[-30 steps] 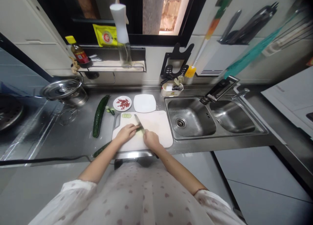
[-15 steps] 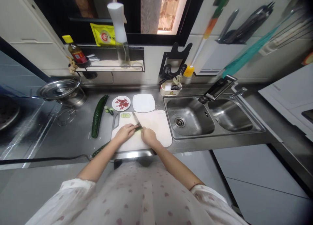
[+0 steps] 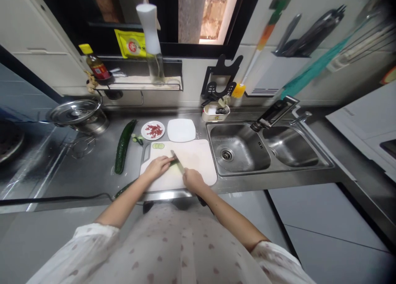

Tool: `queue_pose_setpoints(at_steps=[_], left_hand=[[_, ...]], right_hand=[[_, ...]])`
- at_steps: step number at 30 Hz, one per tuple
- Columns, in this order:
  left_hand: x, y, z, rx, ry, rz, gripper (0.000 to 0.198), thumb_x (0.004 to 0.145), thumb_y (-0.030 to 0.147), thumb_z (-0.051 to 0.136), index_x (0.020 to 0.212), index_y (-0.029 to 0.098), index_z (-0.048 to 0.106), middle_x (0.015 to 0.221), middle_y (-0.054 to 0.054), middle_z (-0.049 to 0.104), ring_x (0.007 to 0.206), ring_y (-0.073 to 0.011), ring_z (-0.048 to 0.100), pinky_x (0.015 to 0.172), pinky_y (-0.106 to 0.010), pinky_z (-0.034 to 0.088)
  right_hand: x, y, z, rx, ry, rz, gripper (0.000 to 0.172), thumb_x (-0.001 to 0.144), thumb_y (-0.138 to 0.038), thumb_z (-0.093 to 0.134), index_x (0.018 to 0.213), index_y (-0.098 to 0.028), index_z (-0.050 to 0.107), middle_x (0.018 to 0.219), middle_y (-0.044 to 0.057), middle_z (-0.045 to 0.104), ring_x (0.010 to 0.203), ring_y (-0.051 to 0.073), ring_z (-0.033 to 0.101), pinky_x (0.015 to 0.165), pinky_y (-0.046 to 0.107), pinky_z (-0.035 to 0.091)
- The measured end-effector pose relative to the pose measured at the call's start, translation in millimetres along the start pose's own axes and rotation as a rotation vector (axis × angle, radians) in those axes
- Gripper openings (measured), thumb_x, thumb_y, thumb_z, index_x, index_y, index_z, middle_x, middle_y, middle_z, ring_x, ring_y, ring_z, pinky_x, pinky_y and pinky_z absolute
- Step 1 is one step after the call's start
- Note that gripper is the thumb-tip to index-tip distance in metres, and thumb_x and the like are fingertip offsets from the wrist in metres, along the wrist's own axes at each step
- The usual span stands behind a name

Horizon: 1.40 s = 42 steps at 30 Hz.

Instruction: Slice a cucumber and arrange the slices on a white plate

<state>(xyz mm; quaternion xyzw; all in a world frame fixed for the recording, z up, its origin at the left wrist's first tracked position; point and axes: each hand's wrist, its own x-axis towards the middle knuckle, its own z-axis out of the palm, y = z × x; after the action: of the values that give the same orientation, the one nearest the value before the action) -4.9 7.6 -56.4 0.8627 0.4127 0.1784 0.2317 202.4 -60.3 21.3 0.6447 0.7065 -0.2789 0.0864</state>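
Near the middle of the frame, the person's left hand (image 3: 157,167) has its fingers bent down onto a cucumber piece (image 3: 174,162) on the white cutting board (image 3: 201,158), while the right hand (image 3: 193,181) has its fingers wrapped around the handle of a knife (image 3: 180,165), whose blade slants toward the upper left beside the piece. Thin cucumber slices (image 3: 158,145) overlap at the board's upper-left corner; left of the board, a long whole cucumber (image 3: 123,148) lies on the steel tabletop (image 3: 93,168).
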Motion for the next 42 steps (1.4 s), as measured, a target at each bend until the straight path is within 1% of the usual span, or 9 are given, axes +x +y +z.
queue_pose_setpoints(at_steps=[16, 20, 26, 29, 34, 42], left_hand=[[-0.3, -1.2, 0.9, 0.013, -0.004, 0.004, 0.039, 0.094, 0.029, 0.042, 0.130, 0.027, 0.057, 0.104, -0.006, 0.064, 0.097, -0.0183, 0.059, 0.091, -0.032, 0.046], [-0.4, -2.4, 1.7, 0.023, 0.000, 0.008, 0.039, 0.094, 0.029, 0.042, 0.130, 0.027, 0.058, 0.105, -0.006, 0.063, 0.097, -0.0183, 0.059, 0.091, -0.031, 0.046], [-0.2, -2.4, 0.6, 0.002, 0.009, 0.023, 0.040, 0.094, 0.028, 0.042, 0.132, 0.027, 0.056, 0.103, -0.005, 0.064, 0.097, -0.0180, 0.059, 0.092, -0.032, 0.046], [0.0, -2.9, 0.9, 0.000, 0.015, 0.030, 0.040, 0.094, 0.027, 0.042, 0.132, 0.027, 0.056, 0.103, -0.005, 0.064, 0.097, -0.0183, 0.059, 0.092, -0.032, 0.046], [0.1, -5.2, 2.5, 0.014, 0.009, 0.030, 0.040, 0.094, 0.027, 0.042, 0.132, 0.027, 0.056, 0.104, -0.005, 0.064, 0.098, -0.0184, 0.059, 0.092, -0.032, 0.046], [0.0, -6.3, 3.9, 0.011, 0.012, 0.026, 0.040, 0.094, 0.026, 0.043, 0.131, 0.027, 0.057, 0.105, -0.006, 0.064, 0.099, -0.0186, 0.059, 0.092, -0.032, 0.046]], right_hand=[[32.6, -18.4, -7.8, 0.023, 0.047, -0.019, 0.034, 0.091, -0.013, 0.038, 0.116, -0.009, 0.061, 0.108, 0.015, 0.068, 0.101, 0.023, 0.064, 0.082, 0.029, 0.046], [31.3, -18.3, -7.3, 0.025, 0.032, -0.013, 0.034, 0.091, -0.013, 0.039, 0.116, -0.010, 0.061, 0.109, 0.016, 0.068, 0.101, 0.023, 0.064, 0.082, 0.029, 0.046], [17.0, -6.3, 2.1, -0.001, 0.031, -0.020, 0.031, 0.090, -0.015, 0.040, 0.112, -0.012, 0.062, 0.105, 0.015, 0.069, 0.097, 0.023, 0.065, 0.079, 0.030, 0.047], [13.8, -4.4, 2.7, -0.015, 0.029, -0.022, 0.029, 0.090, -0.016, 0.041, 0.110, -0.012, 0.062, 0.105, 0.015, 0.069, 0.097, 0.023, 0.065, 0.079, 0.029, 0.047], [19.1, -7.8, -0.9, -0.017, 0.010, -0.013, 0.031, 0.089, -0.013, 0.040, 0.111, -0.012, 0.062, 0.105, 0.015, 0.069, 0.099, 0.023, 0.065, 0.080, 0.028, 0.047], [33.3, -16.0, -4.6, -0.003, 0.015, -0.020, 0.034, 0.088, -0.012, 0.042, 0.114, -0.011, 0.063, 0.109, 0.016, 0.068, 0.102, 0.024, 0.064, 0.082, 0.029, 0.047]])
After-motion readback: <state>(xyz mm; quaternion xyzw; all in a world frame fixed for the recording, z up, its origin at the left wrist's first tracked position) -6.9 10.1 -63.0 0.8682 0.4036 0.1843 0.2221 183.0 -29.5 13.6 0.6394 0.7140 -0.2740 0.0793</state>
